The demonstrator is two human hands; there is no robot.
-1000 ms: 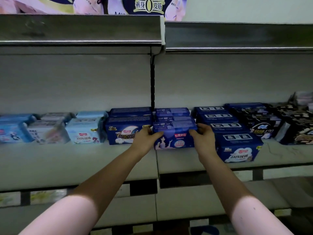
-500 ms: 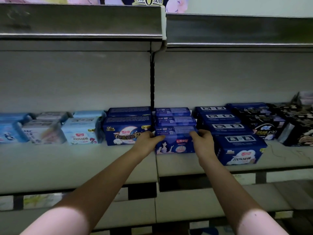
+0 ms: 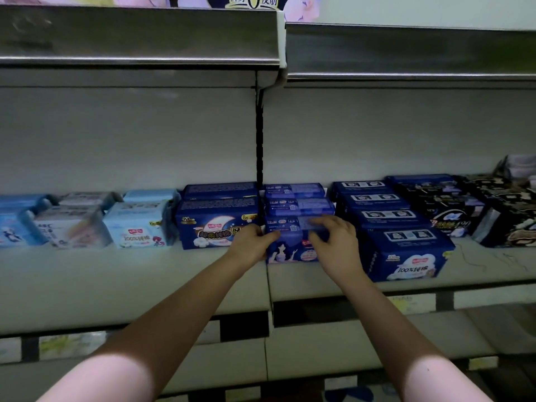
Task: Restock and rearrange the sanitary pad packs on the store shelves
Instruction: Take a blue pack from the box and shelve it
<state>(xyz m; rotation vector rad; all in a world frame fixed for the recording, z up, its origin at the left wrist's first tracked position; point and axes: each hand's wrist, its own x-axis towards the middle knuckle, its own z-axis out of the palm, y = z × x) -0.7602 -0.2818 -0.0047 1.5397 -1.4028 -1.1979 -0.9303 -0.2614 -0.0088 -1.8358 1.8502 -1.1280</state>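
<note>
**A:** Where does the pack sit against our hands?

**B:** The front blue sanitary pad pack [image 3: 291, 252] stands on the grey shelf [image 3: 145, 282] directly between our hands, its printed face toward us. Our left hand [image 3: 251, 242] wraps its left end, with the fingers curled round the corner. Our right hand [image 3: 336, 246] comes over the right half, fingers bent across the top edge and thumb against the front face. So both hands grip that one pack.

**A:** And what lies just past the grip?

**B:** Behind our fingers, two matching packs [image 3: 298, 206] line up one after the other toward the back wall, the nearer one close behind the pack we hold. Just left of our left hand sits a dark blue 420 pack [image 3: 214, 224]. Our knuckles cover its right corner, and we cannot tell whether they touch it. Further left come light blue packs [image 3: 136, 227]. Right of our right hand, a row of dark blue packs [image 3: 374, 198] runs back, and its front 100% pack [image 3: 406, 256] stands closer to us than the one we hold. Beyond that row are black packs [image 3: 452, 216].

**A:** Anything above our hands?

**B:** The black slotted post [image 3: 259, 155] rises from just behind our left fingertips to the upper shelf [image 3: 139, 33].
</note>
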